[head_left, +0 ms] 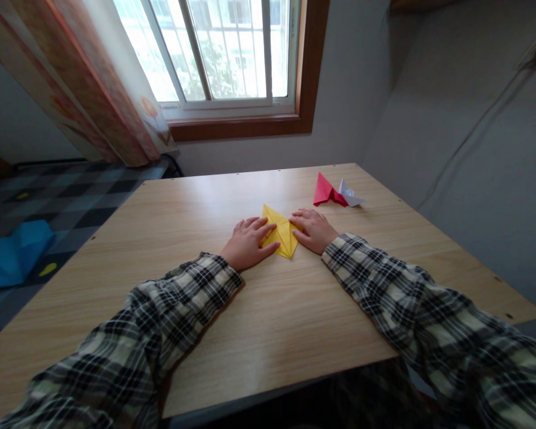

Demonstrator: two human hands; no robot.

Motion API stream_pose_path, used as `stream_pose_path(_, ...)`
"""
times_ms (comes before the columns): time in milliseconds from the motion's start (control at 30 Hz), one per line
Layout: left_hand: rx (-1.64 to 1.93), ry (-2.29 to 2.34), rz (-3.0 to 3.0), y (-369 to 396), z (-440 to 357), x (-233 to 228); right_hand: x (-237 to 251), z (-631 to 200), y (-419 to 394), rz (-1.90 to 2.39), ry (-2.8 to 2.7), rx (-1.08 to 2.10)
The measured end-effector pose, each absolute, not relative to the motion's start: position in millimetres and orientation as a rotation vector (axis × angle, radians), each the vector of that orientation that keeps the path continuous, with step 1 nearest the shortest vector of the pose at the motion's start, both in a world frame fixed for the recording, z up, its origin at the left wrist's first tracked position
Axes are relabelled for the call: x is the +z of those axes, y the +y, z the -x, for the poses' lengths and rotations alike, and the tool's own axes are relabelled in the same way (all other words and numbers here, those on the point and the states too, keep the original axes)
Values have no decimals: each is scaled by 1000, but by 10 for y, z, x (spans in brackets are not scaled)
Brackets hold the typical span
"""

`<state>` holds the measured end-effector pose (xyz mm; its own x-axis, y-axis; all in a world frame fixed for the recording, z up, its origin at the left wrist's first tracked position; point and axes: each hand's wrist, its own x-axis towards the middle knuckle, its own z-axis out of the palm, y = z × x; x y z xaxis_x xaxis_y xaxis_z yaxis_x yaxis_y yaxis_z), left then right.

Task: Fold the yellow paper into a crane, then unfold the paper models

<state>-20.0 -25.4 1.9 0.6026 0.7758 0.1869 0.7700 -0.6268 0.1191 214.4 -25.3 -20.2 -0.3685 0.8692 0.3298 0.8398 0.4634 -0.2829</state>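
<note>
A folded sheet of yellow origami paper (pixel 284 233) lies on the wooden table (pixel 250 322), creased into triangles with a pointed tip at the far left and another at the near side. Over its left part rests my left hand (pixel 250 241), palm down with the fingers apart. My right hand (pixel 313 229) lies flat at the paper's right edge, its fingertips touching it. Both hands are open, and parts of the paper's left and right edges are hidden under the fingers.
Beyond my right hand stand a red folded paper (pixel 325 192) and a white folded paper (pixel 349 194), side by side. At the left, a blue folded paper (pixel 15 253) sits on a checked bedspread (pixel 93 176). A window (pixel 232 59) and a curtain (pixel 102 83) are behind the table.
</note>
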Motion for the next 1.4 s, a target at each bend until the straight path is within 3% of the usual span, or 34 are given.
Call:
stream_pose_path(767,545,950,-2845,-233,205,85,-217,-2169,-223,1396,-2186,53)
stream_pose_path(1400,523,1084,-2838,-325,151,149,-204,-2209,-210,1376,-2182,52)
